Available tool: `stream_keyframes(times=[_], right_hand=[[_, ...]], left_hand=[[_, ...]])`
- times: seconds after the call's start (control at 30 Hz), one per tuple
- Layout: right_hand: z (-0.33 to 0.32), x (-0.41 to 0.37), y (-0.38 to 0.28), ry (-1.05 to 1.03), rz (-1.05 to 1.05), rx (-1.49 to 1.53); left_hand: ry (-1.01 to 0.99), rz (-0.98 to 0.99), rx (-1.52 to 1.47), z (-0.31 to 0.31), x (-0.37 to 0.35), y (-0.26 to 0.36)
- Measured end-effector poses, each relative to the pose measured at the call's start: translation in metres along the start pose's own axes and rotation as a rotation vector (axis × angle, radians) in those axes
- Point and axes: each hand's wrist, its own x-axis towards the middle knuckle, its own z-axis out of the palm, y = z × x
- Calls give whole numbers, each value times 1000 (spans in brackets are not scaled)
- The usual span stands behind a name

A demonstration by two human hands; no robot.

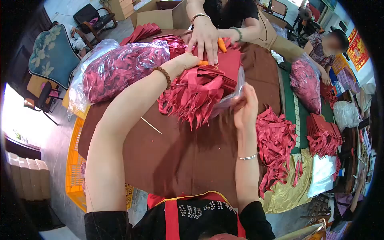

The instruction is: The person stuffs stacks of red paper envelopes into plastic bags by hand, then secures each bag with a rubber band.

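A thick stack of red paper-like bags (230, 68) with dangling red ribbons (196, 94) is held up over the brown-covered table. My left hand (188, 61), a beaded bracelet at its wrist, is closed on the stack's left side; part of its fingers is hidden. An orange covering shows at its fingertip. At the right of the stack, my right hand (246, 104) pinches the edge of a clear plastic bag (230, 102) that lies along the stack's side. Across the table, a co-worker's hand (206, 38) presses on the top of the stack.
A filled plastic bag of red ribboned goods (124, 68) lies at the left. More red ribbons (276, 144) hang at the table's right edge. A thin stick (152, 125) rests on the brown cloth (172, 160). An orange crate (76, 168) stands below left. Another person (322, 52) sits at the right.
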Motion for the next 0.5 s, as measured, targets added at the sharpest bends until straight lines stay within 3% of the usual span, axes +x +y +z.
stream_keyframes(times=[0.1,0.13,0.27,0.33,0.37,0.43,0.5], right_hand=[[22,11,-18,162,-8,17],[11,15,-22,28,7,67],[3,27,-25,-151,1,148],[16,20,-30,-133,24,142],[26,14,-32,-114,49,137],[37,5,-31,-155,59,100],[43,-7,-25,-191,67,57]], left_hand=[[-55,81,-90,13,-21,16],[8,-17,-126,21,-41,34],[-15,2,-190,23,-40,31],[-235,181,-356,16,-36,22],[-233,183,-356,19,-40,26],[-89,-2,-134,26,-52,39],[-118,67,-201,8,-34,16]])
